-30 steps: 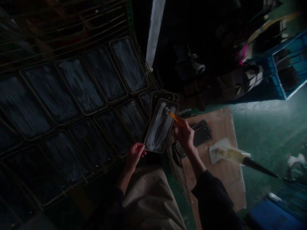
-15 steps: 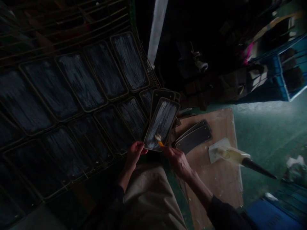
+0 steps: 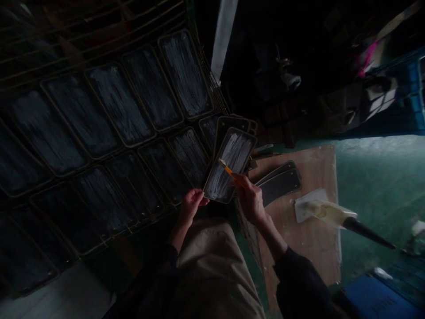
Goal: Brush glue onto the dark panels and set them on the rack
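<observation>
My left hand (image 3: 191, 204) pinches the near corner of a dark rounded panel (image 3: 230, 165) streaked with white paste, held up in front of me. My right hand (image 3: 249, 198) grips a small orange-handled brush (image 3: 226, 169), its tip resting on the middle of that panel. A second, uncoated panel (image 3: 229, 124) shows just behind the held one.
Several coated panels lie in rows on a wire rack (image 3: 109, 115) to the left. A wooden board (image 3: 305, 212) on the right carries two dark panels (image 3: 279, 184) and a white container with a dark-handled tool (image 3: 335, 215). Green floor and blue crates (image 3: 411, 88) lie beyond.
The brush went from the panel's far end down to its near end, then back up to the middle. My left hand kept its hold. The view shifted slightly.
</observation>
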`<state>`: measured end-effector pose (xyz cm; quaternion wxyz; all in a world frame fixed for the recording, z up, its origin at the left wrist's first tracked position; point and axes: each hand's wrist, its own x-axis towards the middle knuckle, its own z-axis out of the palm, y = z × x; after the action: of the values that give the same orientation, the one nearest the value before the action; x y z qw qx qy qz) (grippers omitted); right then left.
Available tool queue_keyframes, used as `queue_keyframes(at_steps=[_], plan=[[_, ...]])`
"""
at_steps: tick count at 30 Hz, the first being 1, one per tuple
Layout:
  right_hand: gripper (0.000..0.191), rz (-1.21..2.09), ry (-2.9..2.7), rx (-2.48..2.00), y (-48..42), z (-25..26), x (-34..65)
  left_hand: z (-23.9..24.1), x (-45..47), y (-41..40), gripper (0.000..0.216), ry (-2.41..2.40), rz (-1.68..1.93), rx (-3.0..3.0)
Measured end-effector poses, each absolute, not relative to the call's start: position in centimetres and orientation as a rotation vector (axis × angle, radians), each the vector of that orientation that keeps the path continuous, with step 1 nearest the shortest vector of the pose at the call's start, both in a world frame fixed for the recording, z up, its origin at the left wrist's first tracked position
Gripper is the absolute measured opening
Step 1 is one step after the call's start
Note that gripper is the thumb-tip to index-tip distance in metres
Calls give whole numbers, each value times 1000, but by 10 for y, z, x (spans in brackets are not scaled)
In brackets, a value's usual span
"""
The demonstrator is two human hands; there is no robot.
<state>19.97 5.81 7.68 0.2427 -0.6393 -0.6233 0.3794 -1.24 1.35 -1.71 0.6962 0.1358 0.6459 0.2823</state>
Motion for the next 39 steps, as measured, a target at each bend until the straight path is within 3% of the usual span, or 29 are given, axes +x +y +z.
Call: queue_keyframes(at_steps=[17, 25, 32, 39], plan=[[27, 1357, -1370, -1896, -43, 85, 172, -18, -13, 14, 43, 1457, 635, 296], [26, 928, -1429, -2056, -7, 85, 221, -18, -11, 18, 37, 1488, 569, 372], [25, 1176, -1617, -1888, -17, 81, 221, -29, -13, 15, 44, 1441, 579, 329], [27, 798, -1664, -1900, 59, 79, 253, -27, -6, 15, 46, 1468, 642, 383]])
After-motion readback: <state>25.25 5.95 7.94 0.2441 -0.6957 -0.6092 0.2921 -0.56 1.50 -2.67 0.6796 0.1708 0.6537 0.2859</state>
